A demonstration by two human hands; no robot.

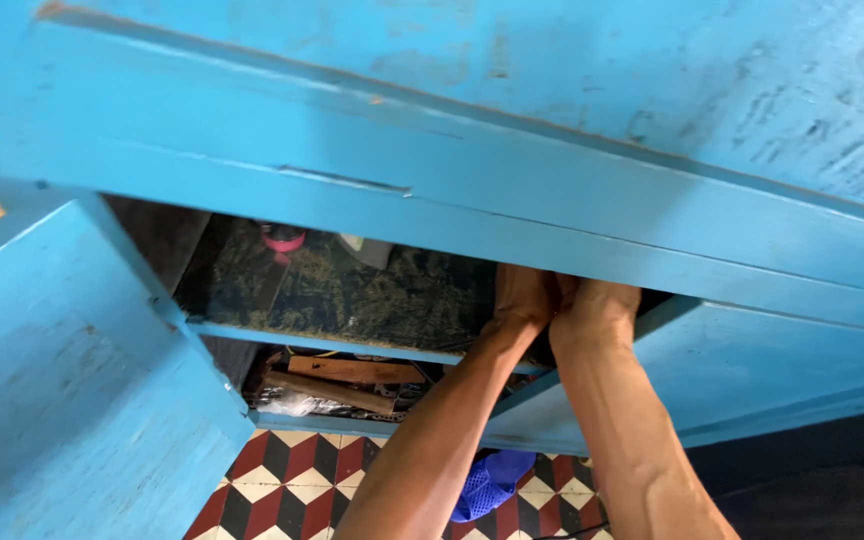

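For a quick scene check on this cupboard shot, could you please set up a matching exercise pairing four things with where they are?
Things:
1. pink round object
2. brown wooden planks
3. blue mesh shoe
4. the two hands

Places:
A. on the red, black and cream tiled floor
B. at the back of the dark patterned upper shelf
C. reaching in under the blue wooden cupboard top
D. on the lower shelf

Pairs: 1-B, 2-D, 3-A, 4-C
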